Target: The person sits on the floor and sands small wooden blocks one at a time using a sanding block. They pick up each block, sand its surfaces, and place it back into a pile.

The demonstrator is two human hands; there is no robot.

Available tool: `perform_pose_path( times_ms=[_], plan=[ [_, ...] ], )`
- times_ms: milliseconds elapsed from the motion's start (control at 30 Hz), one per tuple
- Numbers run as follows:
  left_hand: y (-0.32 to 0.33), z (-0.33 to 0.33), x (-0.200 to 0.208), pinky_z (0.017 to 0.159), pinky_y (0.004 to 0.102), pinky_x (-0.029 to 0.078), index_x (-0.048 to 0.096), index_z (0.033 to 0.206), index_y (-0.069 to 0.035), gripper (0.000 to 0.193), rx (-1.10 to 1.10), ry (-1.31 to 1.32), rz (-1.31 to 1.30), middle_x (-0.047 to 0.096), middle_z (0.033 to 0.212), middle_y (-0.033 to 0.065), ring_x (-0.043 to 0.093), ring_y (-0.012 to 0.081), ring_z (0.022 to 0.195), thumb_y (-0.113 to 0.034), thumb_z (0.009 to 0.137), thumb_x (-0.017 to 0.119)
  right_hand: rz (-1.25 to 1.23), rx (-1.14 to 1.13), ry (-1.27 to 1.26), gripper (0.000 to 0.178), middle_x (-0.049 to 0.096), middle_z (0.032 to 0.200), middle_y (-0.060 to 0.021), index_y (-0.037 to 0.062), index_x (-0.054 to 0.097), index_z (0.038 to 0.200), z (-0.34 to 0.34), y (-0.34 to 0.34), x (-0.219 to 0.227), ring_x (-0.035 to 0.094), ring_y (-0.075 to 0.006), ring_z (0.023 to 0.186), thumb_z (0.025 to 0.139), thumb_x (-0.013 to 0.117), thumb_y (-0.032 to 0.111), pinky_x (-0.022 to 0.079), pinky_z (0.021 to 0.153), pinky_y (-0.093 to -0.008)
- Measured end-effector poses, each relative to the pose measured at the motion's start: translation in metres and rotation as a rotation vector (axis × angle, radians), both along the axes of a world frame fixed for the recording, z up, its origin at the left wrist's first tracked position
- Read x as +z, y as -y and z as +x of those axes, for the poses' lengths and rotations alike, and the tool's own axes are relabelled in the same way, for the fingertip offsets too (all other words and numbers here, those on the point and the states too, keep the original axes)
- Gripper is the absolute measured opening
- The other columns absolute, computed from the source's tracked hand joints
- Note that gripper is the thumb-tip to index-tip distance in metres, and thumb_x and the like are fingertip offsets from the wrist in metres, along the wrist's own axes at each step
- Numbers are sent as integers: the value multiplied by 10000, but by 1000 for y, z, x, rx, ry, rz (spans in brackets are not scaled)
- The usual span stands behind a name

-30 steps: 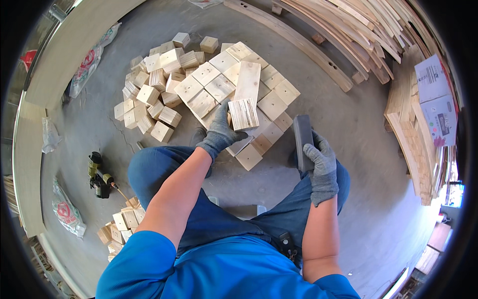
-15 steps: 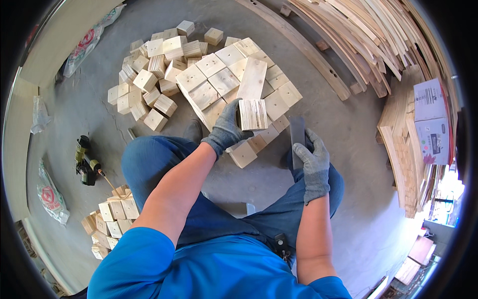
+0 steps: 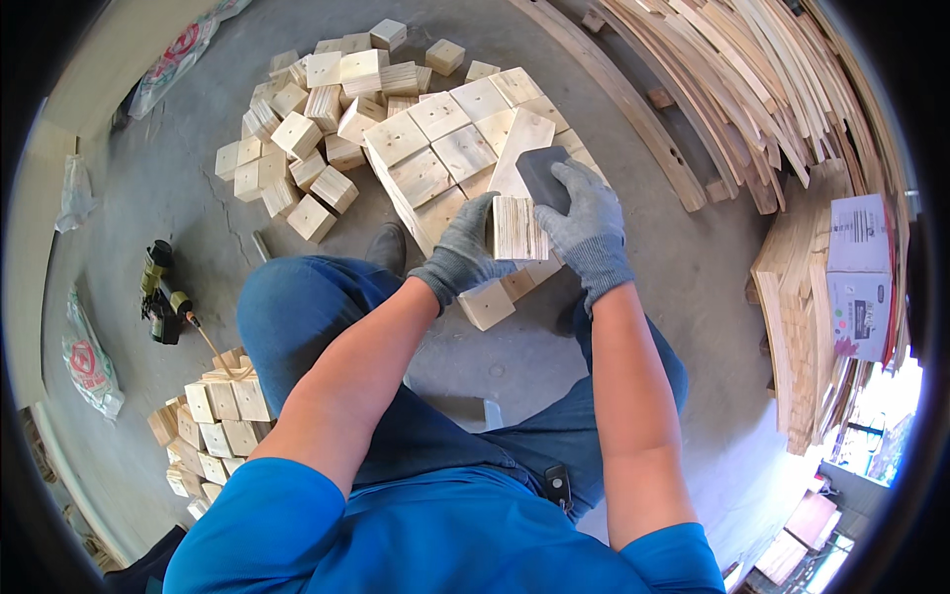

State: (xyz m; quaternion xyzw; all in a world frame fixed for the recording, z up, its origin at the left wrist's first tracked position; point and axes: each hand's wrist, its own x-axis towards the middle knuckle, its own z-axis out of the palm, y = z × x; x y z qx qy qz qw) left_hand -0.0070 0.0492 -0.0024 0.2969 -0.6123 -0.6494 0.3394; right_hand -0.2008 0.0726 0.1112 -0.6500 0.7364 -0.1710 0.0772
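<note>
My left hand [image 3: 463, 249], in a grey knit glove, is closed around the side of a wooden block [image 3: 521, 230] with striped layers on its near face. Gripped in my gloved right hand [image 3: 594, 226] is a dark grey flat rectangular block [image 3: 541, 176]. It is tilted at the far right corner of the wooden block; whether the two touch I cannot tell. Beneath and beyond both hands lies a neat stack of square wooden blocks [image 3: 401, 139]. A pale board [image 3: 522, 144] rests on top of it, partly hidden by the grey block and the held wooden block.
Loose wooden blocks [image 3: 297, 134] are heaped beyond the stack to the left. On the floor at the left lies a power tool or nailer [image 3: 163, 297] with a hose, near another block pile [image 3: 233, 401]. Long wooden strips [image 3: 693, 89] and a cardboard box [image 3: 859, 277] line the right side.
My right hand has moved up and left from beside my right knee, bringing the grey block to the wooden block. The wooden block in my left hand has shifted slightly right and down.
</note>
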Motion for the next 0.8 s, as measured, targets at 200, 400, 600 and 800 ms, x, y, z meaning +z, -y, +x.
perform_pose_path(
  times_ms=[200, 400, 600, 800],
  plan=[
    [1, -1, -42, 1137, 396, 500, 433, 1542, -61, 1107, 201, 249, -372, 582, 1404, 135, 605, 265, 1287, -294, 660, 1060, 22, 110, -78, 622, 620, 1536, -141, 129, 693, 1416, 13, 16, -7, 648, -390, 1300, 839, 859, 291, 514, 1121, -482],
    [2, 0, -40, 1154, 402, 485, 436, 1542, -61, 1118, 163, 249, -306, 567, 1426, 149, 588, 288, 1312, -320, 652, 1061, 6, 164, -116, 602, 607, 1540, -124, 150, 705, 1400, 15, -3, -8, 626, -397, 1307, 833, 858, 282, 507, 1115, -498],
    [-1, 3, -23, 1166, 401, 475, 435, 1553, -51, 1132, 172, 316, -362, 557, 1453, 162, 581, 306, 1337, -311, 648, 1062, 7, 213, -110, 637, 593, 1547, -115, 148, 699, 1403, 12, -55, 7, 578, -390, 1349, 797, 877, 228, 455, 1146, -530],
    [0, 1, -24, 1168, 395, 480, 441, 1548, -51, 1129, 157, 279, -266, 551, 1453, 157, 581, 299, 1333, -273, 634, 1065, 70, 264, 34, 670, 599, 1552, -120, 130, 701, 1414, -7, -97, 16, 557, -377, 1382, 774, 885, 198, 427, 1174, -526]
  ],
)
